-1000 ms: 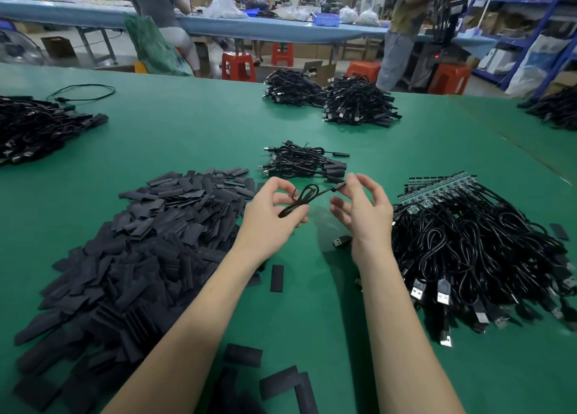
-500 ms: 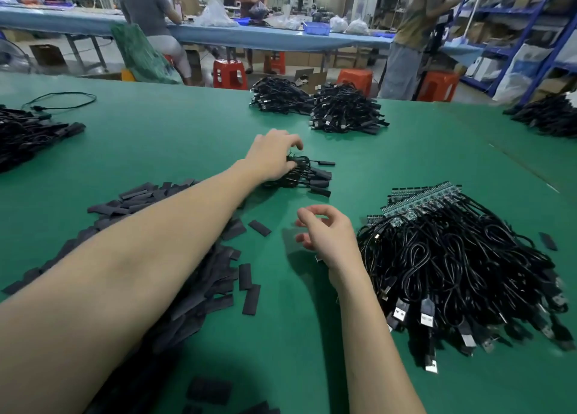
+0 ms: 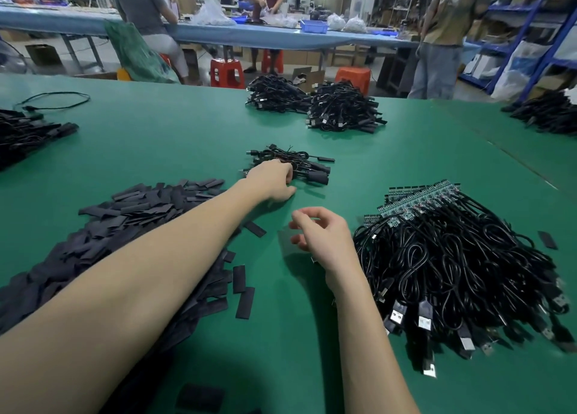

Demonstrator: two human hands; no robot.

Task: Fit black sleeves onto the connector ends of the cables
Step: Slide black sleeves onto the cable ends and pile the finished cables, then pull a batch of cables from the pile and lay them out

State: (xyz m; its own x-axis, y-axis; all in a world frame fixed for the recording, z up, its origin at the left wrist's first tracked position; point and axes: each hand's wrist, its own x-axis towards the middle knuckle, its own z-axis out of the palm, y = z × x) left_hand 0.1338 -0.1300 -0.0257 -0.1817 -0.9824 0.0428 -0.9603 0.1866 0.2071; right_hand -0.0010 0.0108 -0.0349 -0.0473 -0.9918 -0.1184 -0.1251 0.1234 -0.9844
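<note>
Workshop interior, evenly lit. Green-topped table [image 3: 156, 138] filling the foreground, far edge running across the upper third. Beyond it, bare grey floor [image 3: 40, 46]. Long blue-covered bench [image 3: 218, 37] spanning the room, metal legs beneath. Red plastic stools [image 3: 226, 73] and an orange stool [image 3: 352, 76] on the floor near the table's far edge; cardboard boxes [image 3: 307, 76] between them. Blue bin [image 3: 313, 26] and clear bags [image 3: 214, 15] on the bench. Blue metal shelving [image 3: 524, 35] at right, stocked. Three people standing or seated at the bench.
</note>
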